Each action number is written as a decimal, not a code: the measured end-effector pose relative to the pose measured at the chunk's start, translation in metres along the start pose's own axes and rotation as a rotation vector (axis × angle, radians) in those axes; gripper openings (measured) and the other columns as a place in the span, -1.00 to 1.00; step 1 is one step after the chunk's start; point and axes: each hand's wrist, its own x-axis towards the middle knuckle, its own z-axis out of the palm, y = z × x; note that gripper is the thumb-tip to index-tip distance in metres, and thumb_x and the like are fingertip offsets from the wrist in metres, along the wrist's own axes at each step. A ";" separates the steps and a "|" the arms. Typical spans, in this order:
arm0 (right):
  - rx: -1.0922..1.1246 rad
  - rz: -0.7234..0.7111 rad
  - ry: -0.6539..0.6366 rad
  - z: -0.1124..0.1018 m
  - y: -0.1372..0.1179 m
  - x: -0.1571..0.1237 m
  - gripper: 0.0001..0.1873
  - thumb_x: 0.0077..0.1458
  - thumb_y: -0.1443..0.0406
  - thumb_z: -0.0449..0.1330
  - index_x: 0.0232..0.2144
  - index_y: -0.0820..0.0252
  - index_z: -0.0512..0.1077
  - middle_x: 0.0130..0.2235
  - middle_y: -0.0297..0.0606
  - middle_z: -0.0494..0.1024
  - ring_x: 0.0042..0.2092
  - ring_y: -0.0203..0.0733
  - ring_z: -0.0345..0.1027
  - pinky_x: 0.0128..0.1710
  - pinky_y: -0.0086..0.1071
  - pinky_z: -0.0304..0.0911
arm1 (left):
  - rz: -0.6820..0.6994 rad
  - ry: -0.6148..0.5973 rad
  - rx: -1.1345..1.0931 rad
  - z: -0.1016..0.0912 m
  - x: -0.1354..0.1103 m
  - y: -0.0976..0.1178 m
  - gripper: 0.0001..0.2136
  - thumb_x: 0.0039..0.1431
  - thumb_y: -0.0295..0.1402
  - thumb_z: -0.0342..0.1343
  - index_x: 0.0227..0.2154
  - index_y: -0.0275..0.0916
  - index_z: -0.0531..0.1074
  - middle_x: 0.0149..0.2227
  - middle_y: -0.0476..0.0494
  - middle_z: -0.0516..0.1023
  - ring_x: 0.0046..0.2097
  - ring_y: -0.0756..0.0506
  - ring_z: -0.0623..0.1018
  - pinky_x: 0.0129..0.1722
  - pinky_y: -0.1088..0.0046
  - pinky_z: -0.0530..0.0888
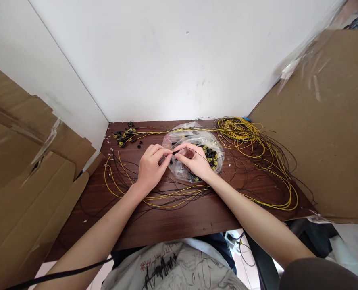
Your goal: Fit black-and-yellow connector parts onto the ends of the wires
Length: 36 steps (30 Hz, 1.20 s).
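My left hand and my right hand meet over the middle of a dark wooden table. Both pinch a small black connector on a thin black wire between their fingertips. Just behind my right hand lies a clear plastic bag holding several small black and yellow parts. Loose yellow and black wires lie under my wrists.
A big coil of yellow wires sits at the back right, trailing toward the front right edge. A bunch of finished wires with black ends lies at the back left. Cardboard sheets flank the table on the left and cardboard on the right.
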 end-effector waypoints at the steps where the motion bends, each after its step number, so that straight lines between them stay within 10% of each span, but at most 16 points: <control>1: 0.001 -0.001 0.000 0.000 0.000 0.000 -0.84 -0.05 0.27 0.24 -0.34 0.18 0.47 -0.45 -0.35 0.48 -0.41 -0.30 0.32 -0.37 -0.41 0.25 | 0.002 -0.001 -0.001 0.000 0.000 0.000 -0.92 0.19 -0.43 0.07 -0.35 -0.26 0.47 -0.37 -0.10 0.47 -0.29 -0.06 0.40 -0.30 0.41 0.36; 36: 0.018 0.005 0.056 -0.005 -0.001 0.001 -0.85 -0.05 0.29 0.24 -0.35 0.19 0.47 -0.46 -0.33 0.45 -0.43 -0.29 0.29 -0.38 -0.39 0.25 | -0.035 0.017 0.005 0.000 0.001 -0.001 -0.90 0.19 -0.42 0.06 -0.35 -0.25 0.48 -0.38 -0.09 0.46 -0.29 -0.06 0.41 -0.29 0.40 0.37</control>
